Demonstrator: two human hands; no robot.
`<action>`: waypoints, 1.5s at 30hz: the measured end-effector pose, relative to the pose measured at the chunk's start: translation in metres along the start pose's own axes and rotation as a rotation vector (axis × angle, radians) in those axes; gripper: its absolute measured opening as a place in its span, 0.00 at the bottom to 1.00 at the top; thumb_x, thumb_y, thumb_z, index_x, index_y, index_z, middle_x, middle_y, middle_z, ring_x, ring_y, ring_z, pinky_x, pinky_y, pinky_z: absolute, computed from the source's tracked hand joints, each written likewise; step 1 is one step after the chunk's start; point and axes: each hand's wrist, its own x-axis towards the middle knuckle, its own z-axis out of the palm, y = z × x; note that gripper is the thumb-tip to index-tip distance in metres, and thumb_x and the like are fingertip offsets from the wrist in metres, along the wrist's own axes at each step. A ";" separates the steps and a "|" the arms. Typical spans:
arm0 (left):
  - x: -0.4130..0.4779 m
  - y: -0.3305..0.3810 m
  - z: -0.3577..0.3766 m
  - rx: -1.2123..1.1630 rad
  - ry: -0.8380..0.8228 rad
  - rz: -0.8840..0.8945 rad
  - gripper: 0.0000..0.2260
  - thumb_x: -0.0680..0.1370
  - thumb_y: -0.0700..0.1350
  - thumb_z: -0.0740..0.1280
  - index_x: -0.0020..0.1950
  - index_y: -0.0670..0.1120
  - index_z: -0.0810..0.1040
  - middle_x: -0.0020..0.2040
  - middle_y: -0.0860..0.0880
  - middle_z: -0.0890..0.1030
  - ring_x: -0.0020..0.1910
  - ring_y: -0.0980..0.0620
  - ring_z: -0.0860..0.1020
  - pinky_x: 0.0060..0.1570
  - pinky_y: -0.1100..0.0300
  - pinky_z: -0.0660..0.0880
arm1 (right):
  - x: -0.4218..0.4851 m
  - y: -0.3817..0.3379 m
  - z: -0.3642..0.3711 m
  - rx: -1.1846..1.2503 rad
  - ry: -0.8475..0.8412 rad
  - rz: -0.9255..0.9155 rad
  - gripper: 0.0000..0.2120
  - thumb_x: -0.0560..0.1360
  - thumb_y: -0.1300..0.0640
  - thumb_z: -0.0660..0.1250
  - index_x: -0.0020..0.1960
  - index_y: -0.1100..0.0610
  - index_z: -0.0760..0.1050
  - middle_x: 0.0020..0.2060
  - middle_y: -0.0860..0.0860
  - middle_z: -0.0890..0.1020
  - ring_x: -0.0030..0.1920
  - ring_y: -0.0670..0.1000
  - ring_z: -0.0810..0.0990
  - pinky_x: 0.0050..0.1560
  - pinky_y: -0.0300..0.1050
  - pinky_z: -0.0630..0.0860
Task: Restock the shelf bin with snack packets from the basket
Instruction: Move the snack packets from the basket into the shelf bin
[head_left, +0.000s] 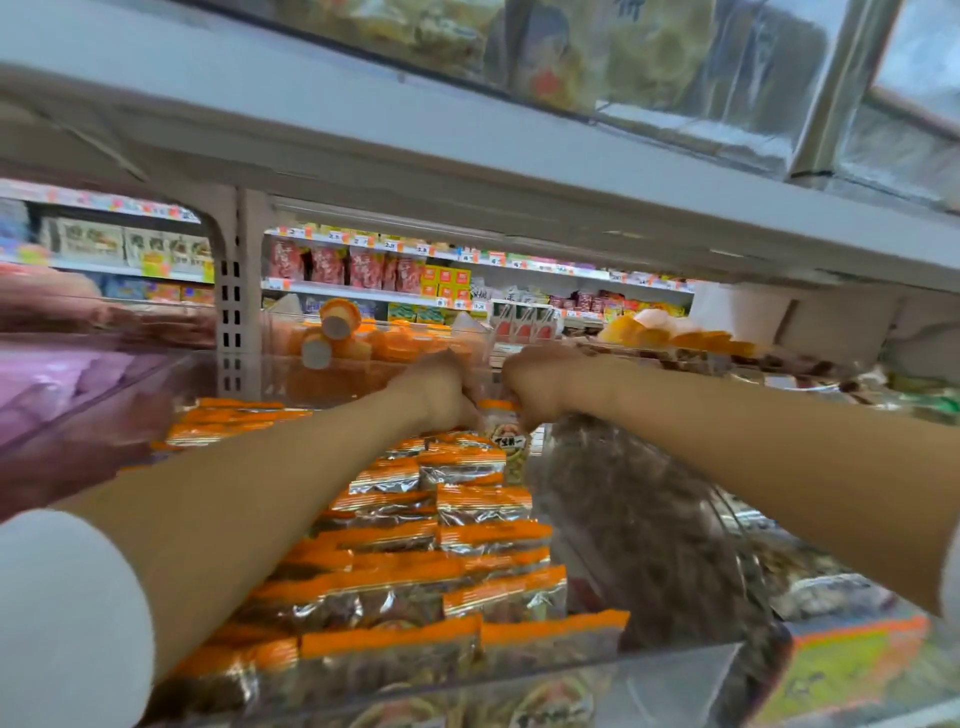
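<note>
A clear shelf bin (675, 662) in front of me is packed with rows of orange-topped silver snack packets (467, 540). Both arms reach over it to its far end. There my left hand (441, 389) and my right hand (540, 382), fingers curled, together hold one upright orange-topped snack packet (506, 434) that hangs between them above the back rows. The basket is out of view. The frame is blurred by motion.
A grey shelf (467, 150) hangs low overhead. A clear bin of dark brown packets (639, 519) sits to the right, a pink-tinted bin (62, 395) to the left. Beyond the hands are a bin of orange cups (363, 338) and far aisle shelves (467, 275).
</note>
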 end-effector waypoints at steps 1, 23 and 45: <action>0.000 0.000 0.003 0.000 0.019 0.008 0.05 0.71 0.45 0.76 0.43 0.45 0.83 0.42 0.50 0.81 0.44 0.50 0.80 0.40 0.60 0.73 | 0.001 0.000 0.003 -0.007 0.011 -0.007 0.15 0.71 0.47 0.75 0.46 0.52 0.71 0.34 0.47 0.71 0.41 0.52 0.73 0.41 0.44 0.70; 0.003 -0.008 0.010 -0.022 0.091 0.013 0.05 0.75 0.46 0.72 0.45 0.46 0.85 0.45 0.49 0.84 0.45 0.48 0.80 0.46 0.54 0.78 | 0.002 -0.001 0.007 -0.047 -0.012 -0.024 0.18 0.69 0.41 0.74 0.41 0.54 0.74 0.31 0.45 0.72 0.33 0.48 0.73 0.38 0.43 0.71; 0.003 -0.002 -0.005 -0.066 0.059 -0.036 0.08 0.74 0.45 0.74 0.50 0.43 0.85 0.52 0.47 0.84 0.50 0.50 0.80 0.48 0.60 0.76 | -0.012 0.006 -0.009 0.065 0.040 0.080 0.10 0.73 0.51 0.73 0.40 0.56 0.77 0.38 0.49 0.79 0.43 0.53 0.79 0.42 0.44 0.76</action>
